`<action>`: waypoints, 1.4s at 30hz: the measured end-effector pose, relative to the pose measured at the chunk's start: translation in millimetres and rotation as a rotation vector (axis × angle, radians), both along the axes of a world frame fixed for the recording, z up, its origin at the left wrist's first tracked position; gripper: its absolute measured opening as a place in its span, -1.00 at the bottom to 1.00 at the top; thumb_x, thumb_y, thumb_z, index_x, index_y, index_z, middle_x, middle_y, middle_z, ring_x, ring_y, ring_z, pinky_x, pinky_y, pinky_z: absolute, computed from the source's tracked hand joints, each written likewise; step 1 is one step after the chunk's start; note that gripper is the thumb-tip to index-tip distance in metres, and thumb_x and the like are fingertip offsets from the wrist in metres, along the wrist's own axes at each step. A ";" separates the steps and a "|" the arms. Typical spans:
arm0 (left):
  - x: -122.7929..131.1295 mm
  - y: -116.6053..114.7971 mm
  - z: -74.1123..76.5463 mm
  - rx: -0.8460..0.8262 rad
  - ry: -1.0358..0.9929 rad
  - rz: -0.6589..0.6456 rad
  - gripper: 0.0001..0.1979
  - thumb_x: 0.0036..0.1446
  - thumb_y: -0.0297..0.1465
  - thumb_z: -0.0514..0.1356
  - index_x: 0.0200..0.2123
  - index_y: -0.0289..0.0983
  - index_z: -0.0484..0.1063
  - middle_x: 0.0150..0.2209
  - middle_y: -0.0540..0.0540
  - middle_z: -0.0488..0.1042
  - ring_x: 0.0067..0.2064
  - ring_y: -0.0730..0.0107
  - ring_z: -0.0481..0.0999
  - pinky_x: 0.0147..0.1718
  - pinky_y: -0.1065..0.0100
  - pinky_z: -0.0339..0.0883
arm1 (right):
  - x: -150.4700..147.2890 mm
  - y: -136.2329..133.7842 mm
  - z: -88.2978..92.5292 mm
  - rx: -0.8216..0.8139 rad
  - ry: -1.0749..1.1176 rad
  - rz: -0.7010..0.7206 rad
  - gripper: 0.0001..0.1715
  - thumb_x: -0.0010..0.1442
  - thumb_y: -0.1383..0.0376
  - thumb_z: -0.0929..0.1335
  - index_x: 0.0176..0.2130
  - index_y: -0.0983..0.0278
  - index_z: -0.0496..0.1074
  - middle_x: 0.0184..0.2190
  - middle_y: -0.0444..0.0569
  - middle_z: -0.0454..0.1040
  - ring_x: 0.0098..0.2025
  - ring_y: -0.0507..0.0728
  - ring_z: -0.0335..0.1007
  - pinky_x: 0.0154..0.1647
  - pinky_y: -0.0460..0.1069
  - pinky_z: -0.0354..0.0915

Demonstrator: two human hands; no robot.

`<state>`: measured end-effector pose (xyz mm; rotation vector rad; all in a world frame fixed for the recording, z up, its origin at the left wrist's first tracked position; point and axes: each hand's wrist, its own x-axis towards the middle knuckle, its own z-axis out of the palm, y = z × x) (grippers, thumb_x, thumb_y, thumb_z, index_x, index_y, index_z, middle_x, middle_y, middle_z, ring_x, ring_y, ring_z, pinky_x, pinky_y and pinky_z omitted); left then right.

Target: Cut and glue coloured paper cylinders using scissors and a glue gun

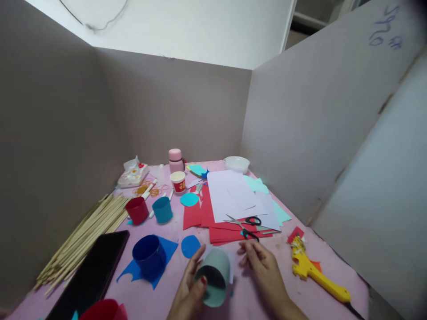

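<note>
My left hand is wrapped round a pale green paper tube, its dark hollow end tilted toward me. White paper shows behind the tube. Beside it, to the right, is my right hand, fingers loosely bent and slightly apart, with nothing visible held in them. Beyond that hand, scissors with black handles lie spread on red paper and white sheets. A blue paper disc lies just past my left fingertips. Left of it, a dark blue paper cup stands on blue cut paper.
A yellow glue gun lies at right. On the left are a phone, bamboo sticks, and red and teal paper cups. Behind stand a paper cup, pink bottle and white bowl. Grey partitions enclose the table.
</note>
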<state>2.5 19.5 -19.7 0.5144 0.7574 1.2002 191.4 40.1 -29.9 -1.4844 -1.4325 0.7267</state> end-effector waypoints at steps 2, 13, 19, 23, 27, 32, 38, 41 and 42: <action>-5.1 2.9 5.6 -0.045 -0.157 -0.002 -0.50 -0.07 -0.20 0.35 -0.01 -0.15 0.45 -0.05 -0.17 0.57 0.09 0.03 0.44 0.03 0.15 0.30 | 19.6 14.3 11.0 0.032 -0.133 -0.049 -0.55 0.31 0.09 0.15 -0.09 0.33 0.41 -0.21 0.11 0.52 -0.20 0.22 0.45 -0.23 0.02 0.35; -12.5 6.0 13.5 -0.081 -0.410 -0.057 -0.77 0.21 -0.29 0.13 -0.22 -0.24 0.56 -0.20 -0.20 0.66 -0.23 0.17 0.64 -0.20 0.15 0.46 | 39.6 61.4 22.0 -0.050 -0.580 0.083 -0.71 0.27 0.26 0.32 -0.01 0.28 0.36 -0.01 0.02 0.40 -0.08 0.19 0.41 -0.09 0.17 0.36; -14.2 8.0 16.1 -0.116 -0.424 -0.006 -0.80 0.17 -0.29 0.17 -0.20 -0.24 0.50 -0.22 -0.19 0.66 -0.23 0.18 0.63 -0.20 0.16 0.45 | 40.5 45.9 20.9 0.009 -0.157 0.028 -0.54 0.14 0.37 0.30 0.07 0.29 0.31 -0.19 0.03 0.44 -0.11 0.22 0.36 -0.09 0.09 0.27; -16.4 8.3 16.1 -0.097 -0.437 0.047 -0.81 0.16 -0.31 0.18 -0.21 -0.25 0.53 -0.19 -0.20 0.65 -0.23 0.15 0.63 -0.22 0.16 0.47 | 22.9 33.5 19.2 -0.028 0.233 0.121 -0.54 0.12 0.08 0.33 -0.07 0.32 0.38 -0.47 -0.10 0.41 -0.46 0.10 0.37 -0.44 -0.04 0.29; -19.8 8.2 11.1 -0.048 -0.476 0.038 -0.77 0.11 -0.30 0.23 -0.16 -0.22 0.54 -0.14 -0.18 0.63 -0.12 0.08 0.60 -0.17 0.14 0.46 | -6.0 25.9 22.7 -0.079 0.499 0.252 -0.42 0.01 -0.08 0.39 -0.18 0.33 0.40 -0.62 -0.17 0.35 -0.64 0.03 0.27 -0.61 -0.08 0.20; -23.4 11.1 1.3 0.003 -0.491 0.078 -0.55 0.00 -0.28 0.32 0.01 -0.13 0.45 -0.12 -0.12 0.62 0.03 0.09 0.50 0.05 0.16 0.31 | -18.5 19.6 16.9 -0.039 0.561 0.346 -0.38 -0.06 0.14 0.49 0.00 0.17 0.36 -0.18 0.04 0.51 -0.11 0.21 0.43 -0.06 0.07 0.30; -28.5 15.6 -2.9 0.084 -0.161 0.160 -0.22 -0.15 -0.19 0.38 0.18 -0.13 0.25 0.00 -0.19 0.53 0.10 -0.07 0.41 0.05 0.11 0.30 | -4.0 12.5 1.3 0.105 0.111 0.346 -0.50 -0.09 0.40 0.42 -0.10 0.09 0.47 -0.31 -0.05 0.47 -0.31 0.19 0.41 -0.29 -0.02 0.33; -31.7 17.3 -4.7 0.133 0.076 0.198 -0.19 -0.20 -0.11 0.38 0.17 -0.11 0.27 -0.01 -0.17 0.54 0.13 -0.12 0.37 0.05 0.11 0.31 | -3.9 9.4 0.9 0.159 -0.024 0.355 -0.44 -0.17 0.43 0.42 -0.13 0.04 0.50 -0.40 -0.10 0.42 -0.41 0.16 0.35 -0.36 -0.04 0.28; -32.5 17.7 -5.6 0.144 0.119 0.212 -0.17 -0.23 -0.06 0.37 0.16 -0.11 0.28 -0.01 -0.17 0.54 0.14 -0.14 0.35 0.05 0.11 0.31 | -4.5 8.7 0.9 0.166 -0.048 0.357 -0.44 -0.17 0.42 0.42 -0.13 0.03 0.50 -0.41 -0.10 0.40 -0.43 0.15 0.33 -0.36 -0.04 0.27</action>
